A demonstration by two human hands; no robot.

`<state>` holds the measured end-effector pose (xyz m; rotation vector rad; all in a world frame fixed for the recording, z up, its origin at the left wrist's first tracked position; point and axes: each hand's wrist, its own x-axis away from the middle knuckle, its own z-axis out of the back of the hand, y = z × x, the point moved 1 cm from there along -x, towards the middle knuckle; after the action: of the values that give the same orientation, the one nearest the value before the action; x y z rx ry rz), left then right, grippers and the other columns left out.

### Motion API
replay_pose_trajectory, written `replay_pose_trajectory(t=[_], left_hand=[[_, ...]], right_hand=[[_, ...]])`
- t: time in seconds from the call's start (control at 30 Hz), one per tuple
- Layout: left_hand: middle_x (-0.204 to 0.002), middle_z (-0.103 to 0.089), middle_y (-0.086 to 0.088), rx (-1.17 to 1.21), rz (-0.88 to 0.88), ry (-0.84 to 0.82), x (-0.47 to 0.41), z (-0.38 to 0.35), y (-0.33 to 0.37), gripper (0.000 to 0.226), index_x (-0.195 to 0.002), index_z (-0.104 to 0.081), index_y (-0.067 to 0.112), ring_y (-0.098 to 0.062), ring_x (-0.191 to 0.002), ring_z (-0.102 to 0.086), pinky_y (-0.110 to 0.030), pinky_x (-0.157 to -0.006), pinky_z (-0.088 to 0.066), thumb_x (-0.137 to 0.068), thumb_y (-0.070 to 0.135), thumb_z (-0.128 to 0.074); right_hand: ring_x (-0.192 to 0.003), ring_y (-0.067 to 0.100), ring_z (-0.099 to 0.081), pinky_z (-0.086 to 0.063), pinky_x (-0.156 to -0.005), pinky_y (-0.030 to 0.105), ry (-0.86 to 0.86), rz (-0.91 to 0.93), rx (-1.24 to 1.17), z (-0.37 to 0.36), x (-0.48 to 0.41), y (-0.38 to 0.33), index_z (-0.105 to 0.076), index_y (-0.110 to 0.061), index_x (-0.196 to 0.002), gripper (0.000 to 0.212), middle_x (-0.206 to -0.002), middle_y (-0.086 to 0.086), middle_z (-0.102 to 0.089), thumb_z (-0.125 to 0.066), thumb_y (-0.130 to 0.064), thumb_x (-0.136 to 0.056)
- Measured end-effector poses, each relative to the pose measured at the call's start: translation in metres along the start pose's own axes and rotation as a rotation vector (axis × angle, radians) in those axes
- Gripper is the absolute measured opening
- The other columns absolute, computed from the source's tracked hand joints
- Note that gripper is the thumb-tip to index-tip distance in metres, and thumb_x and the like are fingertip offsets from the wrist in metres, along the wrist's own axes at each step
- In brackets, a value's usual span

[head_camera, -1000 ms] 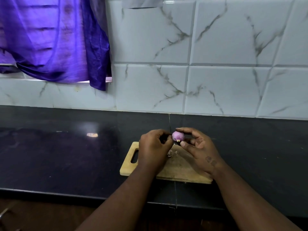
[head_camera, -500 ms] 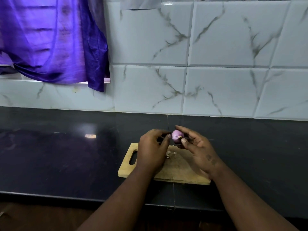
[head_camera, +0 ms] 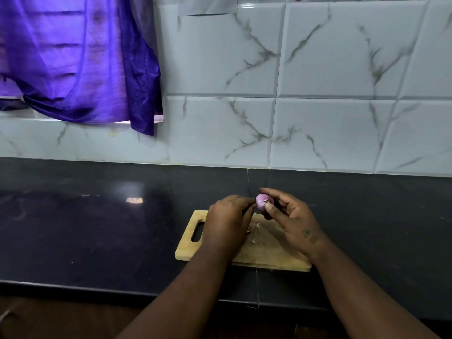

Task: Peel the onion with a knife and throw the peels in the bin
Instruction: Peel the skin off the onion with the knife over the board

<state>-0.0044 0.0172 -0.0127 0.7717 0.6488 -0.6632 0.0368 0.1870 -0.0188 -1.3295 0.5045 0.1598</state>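
A small purple onion [head_camera: 261, 200] is held above the far edge of a wooden cutting board [head_camera: 266, 250]. My right hand [head_camera: 291, 221] pinches it between thumb and fingers, root end up. My left hand [head_camera: 227, 221] is curled into a fist just left of the onion, fingertips touching it. That fist seems to grip a knife, of which only a dark sliver shows under the fingers. A few pale peel scraps [head_camera: 258, 225] lie on the board between my hands. No bin is in view.
The board lies near the front edge of a black stone counter [head_camera: 97, 228]. A white marble-look tiled wall [head_camera: 318, 130] rises behind it. A purple curtain [head_camera: 73, 57] hangs at the upper left.
My right hand has turned the onion a little and moved its thumb across the front. My left hand has stayed closed against the onion's left side.
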Motion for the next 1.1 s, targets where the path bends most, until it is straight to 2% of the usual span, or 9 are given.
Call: replay_pose_trajectory(t=[0.1,0.27,0.4,0.53,0.63,0.73,0.87,0.97,1.1], left_hand=[[-0.099,-0.079,0.004,-0.066,-0.025,-0.017,0.001,0.0,0.003,0.02,-0.111,-0.079,0.024,-0.015,-0.087,-0.07,-0.034,-0.073,-0.055,-0.1,0.031,-0.065],[-0.085,-0.073,0.006,-0.033,0.028,0.055,0.003,-0.002,0.004,0.02,-0.096,-0.078,0.023,-0.013,-0.075,-0.065,-0.039,-0.066,-0.055,-0.096,0.037,-0.064],[-0.083,-0.072,0.008,0.037,0.102,0.106,0.001,-0.004,-0.001,0.012,-0.09,-0.077,0.023,-0.011,-0.074,-0.063,-0.041,-0.067,-0.056,-0.09,0.031,-0.068],[-0.087,-0.076,0.009,0.112,0.125,0.107,0.001,-0.005,-0.002,0.011,-0.096,-0.08,0.025,-0.008,-0.076,-0.067,-0.04,-0.069,-0.059,-0.092,0.029,-0.071],[-0.091,-0.08,0.009,0.163,0.091,0.089,0.001,-0.003,0.0,0.012,-0.103,-0.082,0.026,-0.006,-0.081,-0.071,-0.038,-0.073,-0.061,-0.094,0.03,-0.075],[-0.091,-0.081,0.009,0.216,0.106,0.087,0.001,-0.002,-0.002,0.01,-0.101,-0.083,0.025,-0.003,-0.083,-0.073,-0.036,-0.076,-0.062,-0.093,0.024,-0.078],[-0.089,-0.08,0.009,0.25,0.134,0.1,-0.001,-0.004,-0.005,0.008,-0.098,-0.082,0.022,-0.004,-0.082,-0.072,-0.037,-0.075,-0.062,-0.093,0.019,-0.077],[-0.087,-0.076,0.009,0.175,0.097,0.088,-0.001,-0.004,-0.003,0.008,-0.096,-0.079,0.022,-0.006,-0.078,-0.069,-0.039,-0.071,-0.06,-0.094,0.027,-0.074],[-0.088,-0.065,0.009,-0.005,0.035,0.055,0.002,-0.003,0.003,0.032,-0.094,-0.066,0.022,-0.01,-0.073,-0.06,-0.037,-0.063,-0.055,-0.093,0.051,-0.051]], right_hand=[[-0.103,0.013,-0.073,-0.058,-0.084,0.021,0.004,0.003,0.028,0.0,0.0,0.001,-0.069,-0.019,-0.132,0.035,-0.12,0.001,-0.075,-0.067,-0.012,-0.098],[-0.112,0.015,-0.072,-0.058,-0.089,0.026,-0.026,0.013,0.053,0.001,-0.002,0.003,-0.069,-0.024,-0.131,0.034,-0.124,0.001,-0.074,-0.067,-0.015,-0.099],[-0.117,0.011,-0.07,-0.057,-0.095,0.024,-0.05,0.033,0.04,0.0,0.0,0.002,-0.069,-0.022,-0.131,0.034,-0.127,0.001,-0.073,-0.066,-0.012,-0.099],[-0.113,0.017,-0.071,-0.058,-0.092,0.023,-0.021,0.026,0.008,0.0,-0.001,0.002,-0.068,-0.021,-0.132,0.034,-0.128,0.005,-0.072,-0.064,-0.008,-0.1],[-0.106,0.014,-0.072,-0.058,-0.086,0.023,0.001,0.017,-0.019,0.001,-0.002,0.001,-0.067,-0.019,-0.133,0.034,-0.124,0.005,-0.074,-0.063,-0.009,-0.1],[-0.113,0.017,-0.072,-0.059,-0.088,0.025,-0.014,0.02,-0.016,0.0,-0.002,0.002,-0.067,-0.02,-0.133,0.035,-0.126,0.004,-0.073,-0.063,-0.009,-0.1],[-0.113,0.022,-0.072,-0.059,-0.09,0.028,-0.029,0.026,-0.017,0.001,-0.002,0.003,-0.068,-0.02,-0.131,0.034,-0.126,0.006,-0.073,-0.063,-0.008,-0.1],[-0.116,0.019,-0.071,-0.059,-0.089,0.026,-0.04,0.024,-0.02,0.001,-0.002,0.003,-0.069,-0.021,-0.13,0.033,-0.126,0.006,-0.073,-0.064,-0.009,-0.1],[-0.116,0.018,-0.071,-0.059,-0.088,0.024,-0.047,0.021,-0.012,0.001,-0.001,0.003,-0.069,-0.019,-0.13,0.032,-0.125,0.006,-0.074,-0.064,-0.009,-0.1]])
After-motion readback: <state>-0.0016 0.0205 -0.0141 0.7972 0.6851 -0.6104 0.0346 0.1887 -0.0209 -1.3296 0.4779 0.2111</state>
